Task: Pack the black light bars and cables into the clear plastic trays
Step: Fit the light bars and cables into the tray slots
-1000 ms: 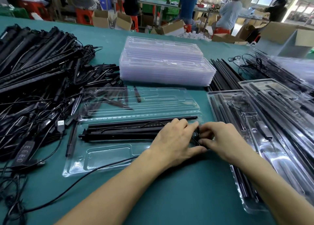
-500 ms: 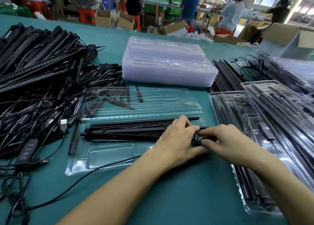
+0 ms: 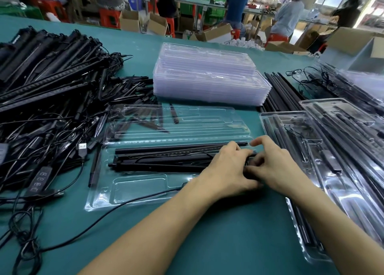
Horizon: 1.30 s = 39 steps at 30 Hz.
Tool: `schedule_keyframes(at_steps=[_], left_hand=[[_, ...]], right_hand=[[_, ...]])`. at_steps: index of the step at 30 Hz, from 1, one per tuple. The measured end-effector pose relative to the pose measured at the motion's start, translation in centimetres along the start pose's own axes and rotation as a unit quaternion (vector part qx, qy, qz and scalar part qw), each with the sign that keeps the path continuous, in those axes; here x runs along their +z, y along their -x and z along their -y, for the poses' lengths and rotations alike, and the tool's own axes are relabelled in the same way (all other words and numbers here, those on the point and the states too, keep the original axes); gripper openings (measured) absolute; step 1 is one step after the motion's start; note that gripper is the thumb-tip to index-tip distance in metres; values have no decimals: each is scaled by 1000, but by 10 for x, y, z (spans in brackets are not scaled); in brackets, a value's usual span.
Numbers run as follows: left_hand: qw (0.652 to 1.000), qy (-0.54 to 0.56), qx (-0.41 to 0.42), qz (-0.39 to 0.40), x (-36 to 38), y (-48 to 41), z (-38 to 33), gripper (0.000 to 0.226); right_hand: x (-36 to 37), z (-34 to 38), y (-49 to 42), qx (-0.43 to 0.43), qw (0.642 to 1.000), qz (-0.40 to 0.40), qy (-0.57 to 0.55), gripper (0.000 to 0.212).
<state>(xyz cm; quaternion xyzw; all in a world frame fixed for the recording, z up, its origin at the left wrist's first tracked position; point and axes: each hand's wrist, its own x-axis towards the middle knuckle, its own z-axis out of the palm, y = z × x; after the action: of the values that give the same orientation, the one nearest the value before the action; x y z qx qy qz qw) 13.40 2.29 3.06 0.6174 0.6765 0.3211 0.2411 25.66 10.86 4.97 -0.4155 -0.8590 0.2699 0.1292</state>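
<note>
Fingers [image 3: 239, 150] of the left hand [image 3: 226, 170] are curled down over the right end of the black light bars [image 3: 158, 160], and those of the right hand [image 3: 276, 168] are pinched narrow on a small black cable part at that same end — exactly what's gripped can't be told, it's hidden btwn the two hands. Bars are seen lying lengthwise in the open clear tray [image 3: 133, 191], w/ a thin cable [image 3: 145, 197] trailing out over the tray's near edge onto the green table [image 3: 218, 243]. Tray lid is folded open behind. A stack of empty trays [image 3: 207, 81] is set farther back, centre. Loose bars & cables are heaped at left [image 3: 52, 91] — filled trays [image 3: 332, 150] are laid out at right.
</note>
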Motion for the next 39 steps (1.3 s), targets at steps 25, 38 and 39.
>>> schedule_keyframes(at_steps=[25,38,39], left_hand=[[978,-82,46,-184,-33,24,29,31],[969,-226,1,-100,-52,39,74,68],[971,-218,-1,-102,-52,39,75,66]], right_hand=[[18,-5,-23,-89,982,39,160,42],[6,-14,-11,-108,991,69,49,75],[2,-14,-8,-102,992,63,47,79]])
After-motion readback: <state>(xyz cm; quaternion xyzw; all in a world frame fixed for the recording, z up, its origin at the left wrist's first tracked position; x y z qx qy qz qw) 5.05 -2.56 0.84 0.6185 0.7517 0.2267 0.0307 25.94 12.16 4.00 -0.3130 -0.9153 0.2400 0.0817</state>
